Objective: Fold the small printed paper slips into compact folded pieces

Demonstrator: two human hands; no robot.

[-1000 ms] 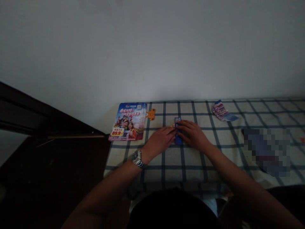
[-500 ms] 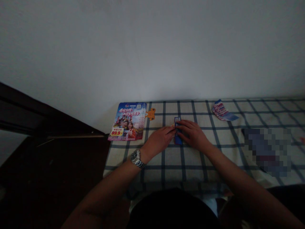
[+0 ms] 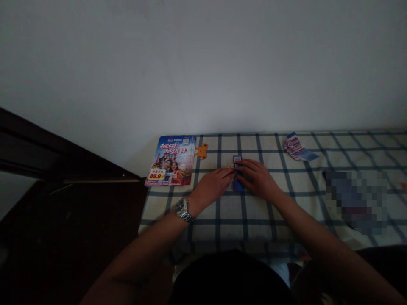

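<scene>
On the checked fabric cloth (image 3: 286, 212), the small blue paper strip (image 3: 237, 186), pinched by the half-curled left hand (image 3: 212, 186) and right hand (image 3: 259, 180), is probably best pressed evenly.

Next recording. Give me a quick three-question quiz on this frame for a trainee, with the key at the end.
1. True or false: the colourful flyer lies to the left of both the left hand and the right hand, next to the orange cutout.
2. Which thing on the checked cloth do both hands touch?
A) the colourful flyer
B) the small blue folded paper
C) the orange cutout
3. Fill in: the wristwatch is worn on the ___ wrist.

Key: 1 true; 2 B; 3 left.
</scene>
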